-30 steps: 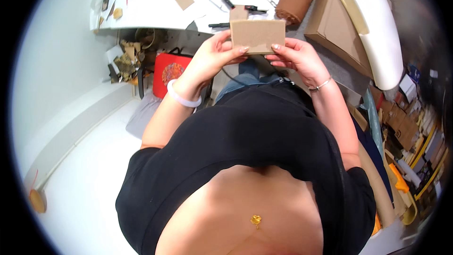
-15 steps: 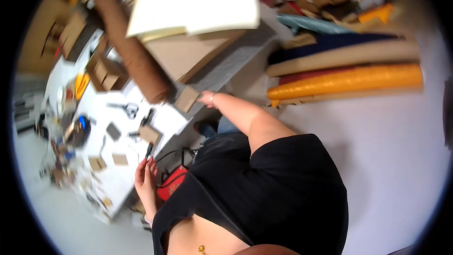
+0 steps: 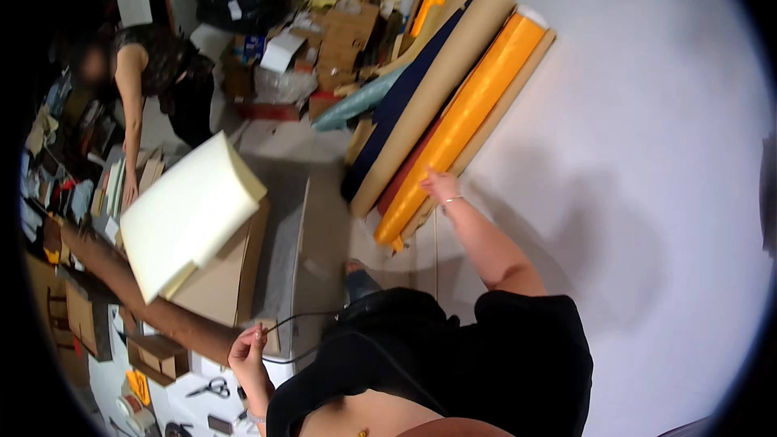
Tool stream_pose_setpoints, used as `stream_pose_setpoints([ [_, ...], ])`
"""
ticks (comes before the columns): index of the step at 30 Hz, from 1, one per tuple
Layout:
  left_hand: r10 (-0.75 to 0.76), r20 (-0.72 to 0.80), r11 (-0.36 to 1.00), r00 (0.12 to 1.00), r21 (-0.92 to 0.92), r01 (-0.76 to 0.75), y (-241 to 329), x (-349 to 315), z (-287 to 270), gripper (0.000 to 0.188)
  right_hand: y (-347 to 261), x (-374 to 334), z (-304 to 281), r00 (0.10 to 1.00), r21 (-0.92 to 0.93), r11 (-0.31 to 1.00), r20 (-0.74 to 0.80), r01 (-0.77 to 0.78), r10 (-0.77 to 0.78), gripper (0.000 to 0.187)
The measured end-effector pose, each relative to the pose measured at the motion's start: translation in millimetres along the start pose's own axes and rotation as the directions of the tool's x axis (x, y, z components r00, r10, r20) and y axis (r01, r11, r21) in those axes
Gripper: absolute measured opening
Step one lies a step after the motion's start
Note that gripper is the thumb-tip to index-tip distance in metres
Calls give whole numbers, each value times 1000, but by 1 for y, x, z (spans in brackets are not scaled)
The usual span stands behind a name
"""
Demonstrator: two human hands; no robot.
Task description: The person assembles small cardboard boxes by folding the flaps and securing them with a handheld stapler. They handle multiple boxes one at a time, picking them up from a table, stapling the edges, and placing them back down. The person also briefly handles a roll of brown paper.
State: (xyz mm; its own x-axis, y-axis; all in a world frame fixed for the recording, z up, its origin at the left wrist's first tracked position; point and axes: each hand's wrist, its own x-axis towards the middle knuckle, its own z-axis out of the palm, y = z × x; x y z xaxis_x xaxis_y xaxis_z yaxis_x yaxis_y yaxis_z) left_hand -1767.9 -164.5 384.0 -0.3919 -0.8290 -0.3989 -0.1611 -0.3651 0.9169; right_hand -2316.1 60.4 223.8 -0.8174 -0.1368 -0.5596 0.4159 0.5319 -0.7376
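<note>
My right hand reaches out over the lower part of an orange roll, its fingers partly stretched and nothing visible in them; whether it touches the roll I cannot tell. Beside that roll lean a beige roll and a dark blue one. Low on the left, my left hand has its thumb and fingers pinched together. A thin black cord runs at its fingertips, but whether they grip it is unclear. Next to this hand lies the near end of a long brown roll.
Cream sheets rest on a cardboard box along the grey table edge. Scissors and an open carton are on the white table. Another person leans over the far side. Scraps and a black bag pile up behind.
My view has swung to the right, bringing the other person into sight. My right hand has moved from a small cardboard piece at the table edge to the orange roll. My left hand remains raised.
</note>
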Motion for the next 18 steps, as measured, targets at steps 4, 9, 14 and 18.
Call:
stream_pose_setpoints([
  [4,-1,121,1000,993,-16,3,0,51,99,26,-122,68,-128,780,-23,879,-450,477,-435,37],
  [9,-1,205,992,979,-120,26,5,92,220,33,-284,100,-254,99,-552,484,-584,679,-805,38],
  [14,11,260,999,965,-42,0,30,125,325,38,-392,155,-312,-142,-932,287,-323,223,-936,41],
  [18,70,441,991,895,75,-115,64,148,398,26,-392,181,-312,-128,-857,327,-405,399,-905,25],
])
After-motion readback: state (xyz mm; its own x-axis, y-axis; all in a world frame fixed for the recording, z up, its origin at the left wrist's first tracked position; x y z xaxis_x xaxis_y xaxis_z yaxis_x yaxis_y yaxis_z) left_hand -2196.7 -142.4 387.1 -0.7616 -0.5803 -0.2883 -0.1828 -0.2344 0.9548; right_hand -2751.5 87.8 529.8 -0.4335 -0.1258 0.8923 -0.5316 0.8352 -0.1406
